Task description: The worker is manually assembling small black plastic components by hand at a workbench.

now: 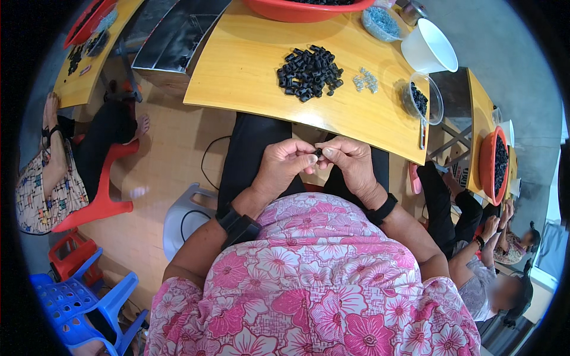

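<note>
My left hand [285,161] and my right hand [351,162] meet above my lap, just off the table's front edge. Between their fingertips is a small black plastic piece [319,152], pinched from both sides and mostly covered by the fingers. On the yellow table [237,65] in front lies a heap of short black tubular pieces [309,74]. To its right sits a small cluster of clear plastic bits [365,80]. A clear round tub [436,107] holding more black pieces stands near the table's right edge.
Along the far side are a red basin [309,13] of black pieces, a clear bowl [380,25] of small clear parts and a white bucket [428,47]. A slim tool [423,134] lies at the right edge. Other people sit at tables on both sides. Stools [185,216] stand left.
</note>
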Tool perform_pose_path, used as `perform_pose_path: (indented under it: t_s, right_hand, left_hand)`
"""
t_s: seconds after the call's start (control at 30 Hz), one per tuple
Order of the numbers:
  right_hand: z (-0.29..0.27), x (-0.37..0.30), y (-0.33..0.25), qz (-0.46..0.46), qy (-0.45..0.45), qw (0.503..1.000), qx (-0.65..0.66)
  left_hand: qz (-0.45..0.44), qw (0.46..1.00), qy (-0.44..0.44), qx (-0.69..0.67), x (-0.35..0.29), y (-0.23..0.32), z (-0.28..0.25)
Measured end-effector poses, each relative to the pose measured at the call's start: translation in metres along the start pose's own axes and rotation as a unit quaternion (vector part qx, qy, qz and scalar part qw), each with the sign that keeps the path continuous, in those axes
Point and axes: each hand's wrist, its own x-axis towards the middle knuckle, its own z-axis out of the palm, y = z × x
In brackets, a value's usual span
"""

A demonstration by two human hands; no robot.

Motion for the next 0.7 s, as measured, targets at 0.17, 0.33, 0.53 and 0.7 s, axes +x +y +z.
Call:
perform_pose_path:
  t_s: [0.17,0.33,0.53,0.7]
  right_hand:
    - [-0.0065,0.0039,0.0041,0.117,-0.016,0.986,0.121]
    - [-0.0068,0.0026,0.0029,0.127,-0.044,0.977,0.167]
    - [-0.0088,0.0042,-0.0008,0.179,-0.064,0.955,0.228]
    - [-0.007,0.0033,0.0011,0.141,-0.04,0.971,0.186]
  left_hand:
    - [-0.003,1.0,-0.003,-0.003,-0.0003,0.0057,0.0014]
    - [-0.004,1.0,-0.005,-0.014,-0.0022,0.0075,0.0017]
    - [0.022,0.999,-0.006,0.033,-0.0028,0.0088,0.0026]
    - [0.002,1.0,0.0,0.019,-0.0019,0.0092,0.0031]
